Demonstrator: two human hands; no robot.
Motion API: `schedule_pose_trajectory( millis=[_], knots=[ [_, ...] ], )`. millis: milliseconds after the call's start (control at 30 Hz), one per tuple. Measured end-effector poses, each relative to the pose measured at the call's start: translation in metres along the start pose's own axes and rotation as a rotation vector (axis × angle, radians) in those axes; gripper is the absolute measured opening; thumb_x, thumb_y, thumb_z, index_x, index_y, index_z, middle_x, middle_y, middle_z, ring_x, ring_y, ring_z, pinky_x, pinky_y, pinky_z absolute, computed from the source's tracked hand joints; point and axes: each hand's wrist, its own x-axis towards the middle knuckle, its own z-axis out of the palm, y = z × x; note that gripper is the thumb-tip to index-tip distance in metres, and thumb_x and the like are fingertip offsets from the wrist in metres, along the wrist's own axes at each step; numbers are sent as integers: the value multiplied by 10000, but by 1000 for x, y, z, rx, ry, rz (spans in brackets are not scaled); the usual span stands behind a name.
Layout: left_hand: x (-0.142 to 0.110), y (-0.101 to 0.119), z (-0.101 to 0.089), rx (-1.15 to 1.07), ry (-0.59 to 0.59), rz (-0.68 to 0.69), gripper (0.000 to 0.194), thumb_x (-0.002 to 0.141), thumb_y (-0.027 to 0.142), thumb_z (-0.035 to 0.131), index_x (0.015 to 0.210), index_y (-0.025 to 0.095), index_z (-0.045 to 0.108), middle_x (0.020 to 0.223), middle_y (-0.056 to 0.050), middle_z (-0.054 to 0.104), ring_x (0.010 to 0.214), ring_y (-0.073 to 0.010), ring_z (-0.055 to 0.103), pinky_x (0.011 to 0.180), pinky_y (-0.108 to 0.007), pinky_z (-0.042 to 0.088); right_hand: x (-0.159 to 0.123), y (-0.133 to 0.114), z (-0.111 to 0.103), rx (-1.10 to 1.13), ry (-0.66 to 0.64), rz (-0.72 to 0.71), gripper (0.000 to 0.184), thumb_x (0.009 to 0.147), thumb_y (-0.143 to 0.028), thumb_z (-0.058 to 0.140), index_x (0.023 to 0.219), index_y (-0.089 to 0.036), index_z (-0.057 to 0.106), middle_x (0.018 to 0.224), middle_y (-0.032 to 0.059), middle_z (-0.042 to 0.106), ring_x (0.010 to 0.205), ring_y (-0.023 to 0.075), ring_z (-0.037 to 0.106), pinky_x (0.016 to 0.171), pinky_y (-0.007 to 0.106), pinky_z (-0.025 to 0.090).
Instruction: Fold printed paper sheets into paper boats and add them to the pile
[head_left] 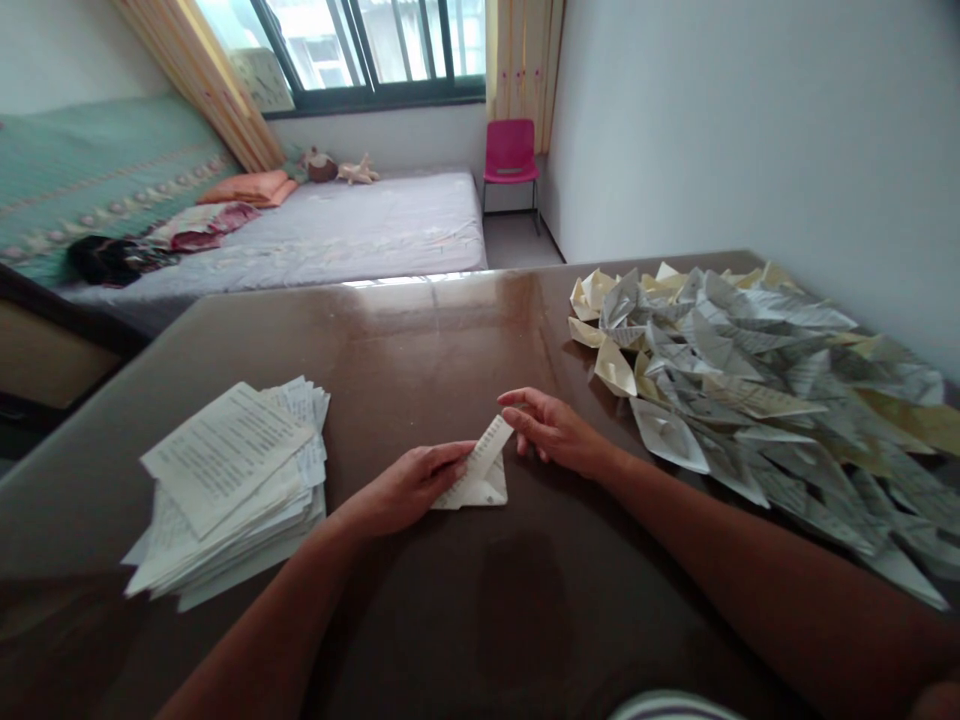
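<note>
A small piece of folded printed paper (486, 470) is just above the brown table, with a narrow flap slanting up to the right. My left hand (409, 487) grips its left side, thumb on top and fingers behind. At the flap's upper end, my right hand (551, 430) has thumb and index finger close together on the paper's tip, its other fingers curled loosely. To the left lies a stack of printed sheets (232, 470), its top sheet turned askew. A big heap of folded paper boats (720, 350), white and yellowish, covers the table's right side.
The glossy brown table (420, 350) reaches toward a bed (390, 220) with pillows and soft toys. A pink chair (510, 150) stands in the corner below the curtain. A white wall (750, 130) runs along the right. A pale rounded edge (675, 705) shows at the bottom.
</note>
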Motion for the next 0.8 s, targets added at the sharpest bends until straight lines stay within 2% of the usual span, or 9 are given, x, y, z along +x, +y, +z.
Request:
schedule_pose_trajectory(
  millis=[67,100,200,267,367,467,633,800],
  knots=[
    [1,-1,3,115,36,19,365,928,312,446,1248,214,593,954,-40,687,788,-151,609,685,-235,498,0,2,3,26,-35,-6,402,854,-473,566,1123,-177,536,655,-20,615,491,90,534,381,163,383],
    [1,-2,5,192,93,23,361,924,305,455,1247,217,592,949,-42,681,797,-154,612,706,-246,498,0,3,5,41,-37,-2,365,841,-452,585,1075,-174,548,669,-13,621,518,98,554,383,165,394],
    [4,-3,14,475,361,18,332,896,311,516,1207,232,601,979,-53,641,879,-179,599,795,-298,486,-1,5,9,24,3,38,274,831,-385,593,997,-172,545,657,-15,621,500,97,555,377,168,402],
    [7,-1,23,602,463,21,288,884,358,543,1134,234,615,980,-50,614,905,-189,586,811,-316,481,-1,5,12,-49,40,34,246,835,-343,583,1011,-176,539,611,-34,604,443,82,521,377,168,389],
    [11,4,36,696,415,51,262,882,425,539,1044,227,597,974,-41,593,852,-176,584,765,-300,488,-3,3,15,-186,71,-23,209,848,-307,566,1014,-181,555,576,-46,597,409,68,490,405,172,377],
    [12,8,43,796,393,58,218,905,383,503,1033,220,573,973,-39,585,804,-158,578,715,-274,489,-4,1,17,-242,61,-60,188,871,-304,530,1007,-181,569,618,-28,629,457,78,536,440,177,394],
    [12,9,44,880,425,80,177,920,260,456,1041,211,575,959,-50,617,840,-162,591,681,-244,476,-2,0,11,-171,-1,-24,256,950,-334,369,1031,-178,554,649,-25,627,423,69,538,401,161,399],
    [12,6,40,786,478,54,152,914,249,463,992,218,590,899,-28,631,735,-131,585,668,-238,448,2,3,2,-22,-72,79,218,950,-270,381,1092,-166,509,579,-47,595,397,70,536,402,156,407]
  ],
)
